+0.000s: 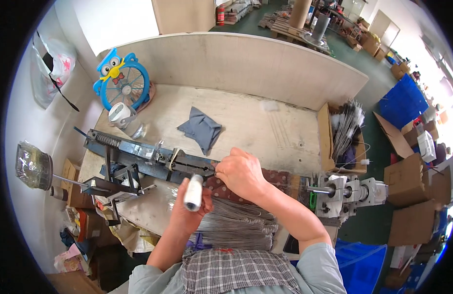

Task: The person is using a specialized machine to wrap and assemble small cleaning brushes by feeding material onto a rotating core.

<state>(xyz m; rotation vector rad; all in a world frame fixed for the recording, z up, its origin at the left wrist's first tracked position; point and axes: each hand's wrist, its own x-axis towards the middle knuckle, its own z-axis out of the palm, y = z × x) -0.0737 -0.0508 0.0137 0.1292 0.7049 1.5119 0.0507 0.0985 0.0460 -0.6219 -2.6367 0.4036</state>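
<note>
My left hand is closed around a white cylinder with a rounded grey end. Its exact kind I cannot make out. My right hand is pinched at the right end of a long dark metal fixture; whatever lies between its fingers is hidden. Beneath both hands, a thick bundle of thin grey wires lies at the table's near edge, in front of my checked apron. A brown dotted cloth sits partly under my right hand.
A grey cloth lies beyond the fixture, with a blue fan at the far left. On the right stand a metal shaft mechanism and a cardboard box of wire brushes. A low panel borders the table's back.
</note>
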